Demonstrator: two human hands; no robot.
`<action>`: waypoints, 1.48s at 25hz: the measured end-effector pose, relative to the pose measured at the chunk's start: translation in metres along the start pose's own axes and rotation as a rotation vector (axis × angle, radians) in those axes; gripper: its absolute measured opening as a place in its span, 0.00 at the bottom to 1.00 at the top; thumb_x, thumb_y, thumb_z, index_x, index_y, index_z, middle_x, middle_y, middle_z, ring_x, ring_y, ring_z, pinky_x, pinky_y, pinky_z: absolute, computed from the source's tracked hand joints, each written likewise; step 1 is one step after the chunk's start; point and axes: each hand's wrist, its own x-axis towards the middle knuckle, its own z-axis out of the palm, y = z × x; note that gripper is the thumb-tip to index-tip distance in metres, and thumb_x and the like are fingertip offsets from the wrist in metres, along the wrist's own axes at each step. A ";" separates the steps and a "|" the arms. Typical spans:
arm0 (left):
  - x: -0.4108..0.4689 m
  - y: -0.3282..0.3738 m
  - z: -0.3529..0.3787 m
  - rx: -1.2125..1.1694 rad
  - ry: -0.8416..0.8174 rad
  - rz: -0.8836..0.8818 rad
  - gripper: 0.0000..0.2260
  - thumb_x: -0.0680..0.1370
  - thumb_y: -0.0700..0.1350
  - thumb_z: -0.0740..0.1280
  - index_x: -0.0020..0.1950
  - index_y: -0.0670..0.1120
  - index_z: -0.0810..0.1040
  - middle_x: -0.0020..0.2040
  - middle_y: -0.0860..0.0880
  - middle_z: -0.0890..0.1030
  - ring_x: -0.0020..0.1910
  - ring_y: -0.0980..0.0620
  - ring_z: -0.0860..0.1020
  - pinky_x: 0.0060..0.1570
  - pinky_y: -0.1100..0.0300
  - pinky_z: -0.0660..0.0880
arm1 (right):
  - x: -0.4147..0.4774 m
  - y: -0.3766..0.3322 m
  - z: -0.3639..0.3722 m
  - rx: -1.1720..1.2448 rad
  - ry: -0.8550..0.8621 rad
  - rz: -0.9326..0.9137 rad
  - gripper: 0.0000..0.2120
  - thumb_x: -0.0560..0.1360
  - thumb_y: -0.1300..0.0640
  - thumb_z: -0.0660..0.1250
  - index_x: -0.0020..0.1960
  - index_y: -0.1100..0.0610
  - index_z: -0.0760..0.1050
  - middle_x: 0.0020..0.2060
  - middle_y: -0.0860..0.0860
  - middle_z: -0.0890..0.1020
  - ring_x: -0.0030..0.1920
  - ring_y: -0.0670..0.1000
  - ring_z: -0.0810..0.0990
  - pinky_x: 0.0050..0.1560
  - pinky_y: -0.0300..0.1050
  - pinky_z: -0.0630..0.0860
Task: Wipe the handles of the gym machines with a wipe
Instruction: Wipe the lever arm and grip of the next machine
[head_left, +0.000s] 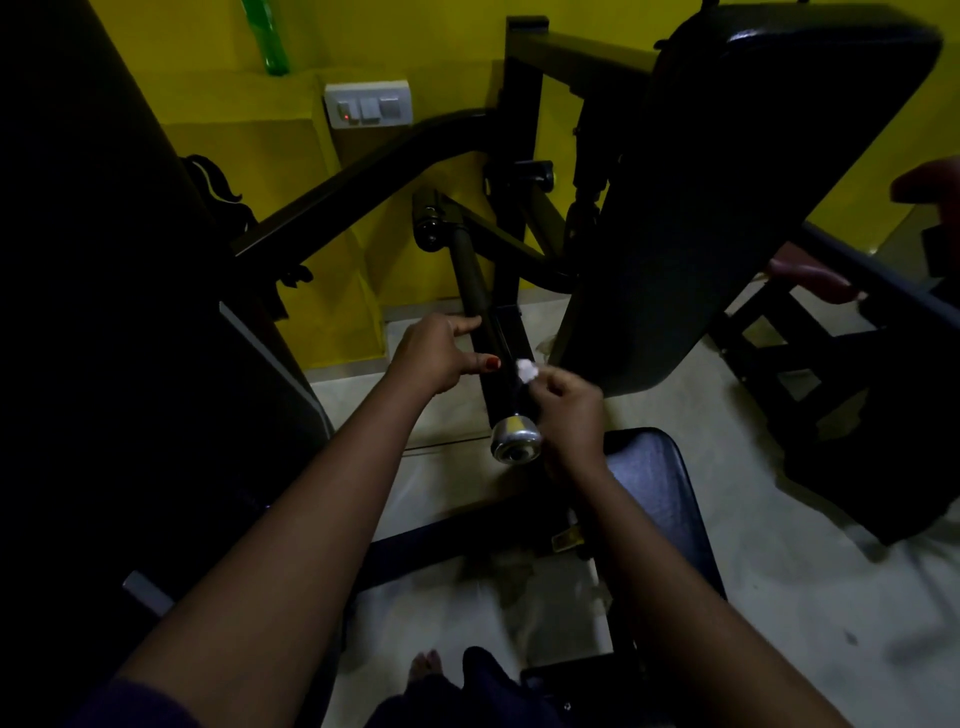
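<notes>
Head view: my right hand (566, 410) pinches the white wipe (527, 370) against the black handle (470, 275) from 3 o'clock, just above its chrome end cap (516, 440). My left hand (439, 358) steadies the bar from 9 o'clock, thumb and forefinger straight, not wrapped. I judge this handle half-wiped; the stretch toward 12 o'clock and the other machines remain

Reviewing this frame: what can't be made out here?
1. Head view: the wipe is mostly covered by the right hand and blurred, so its size is unclear.
2. Head view: it is too dark to tell whether the left hand grips or only touches the handle.
3. Head view: another person's hand is cut off by the right edge.
4. Head view: the machine at far left is lost in shadow.
</notes>
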 end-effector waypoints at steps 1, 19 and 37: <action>-0.002 0.000 0.001 0.000 0.011 0.006 0.30 0.70 0.46 0.76 0.71 0.48 0.72 0.73 0.45 0.69 0.70 0.45 0.69 0.61 0.54 0.72 | 0.007 -0.008 0.001 -0.116 -0.020 -0.124 0.05 0.75 0.53 0.69 0.47 0.48 0.84 0.42 0.48 0.86 0.43 0.43 0.83 0.50 0.51 0.80; -0.001 -0.033 -0.008 0.007 -0.075 0.043 0.24 0.80 0.36 0.62 0.71 0.60 0.70 0.69 0.42 0.71 0.51 0.41 0.79 0.32 0.63 0.67 | -0.014 -0.043 -0.008 -0.767 -0.338 -0.622 0.12 0.77 0.64 0.65 0.58 0.58 0.81 0.55 0.55 0.83 0.55 0.52 0.82 0.60 0.40 0.73; 0.068 -0.034 -0.013 -0.075 -0.062 0.302 0.22 0.81 0.32 0.56 0.69 0.51 0.75 0.74 0.48 0.65 0.70 0.49 0.67 0.63 0.64 0.65 | 0.029 -0.098 0.019 -1.434 -1.101 -0.759 0.13 0.76 0.49 0.65 0.50 0.59 0.81 0.42 0.53 0.83 0.43 0.52 0.82 0.42 0.43 0.76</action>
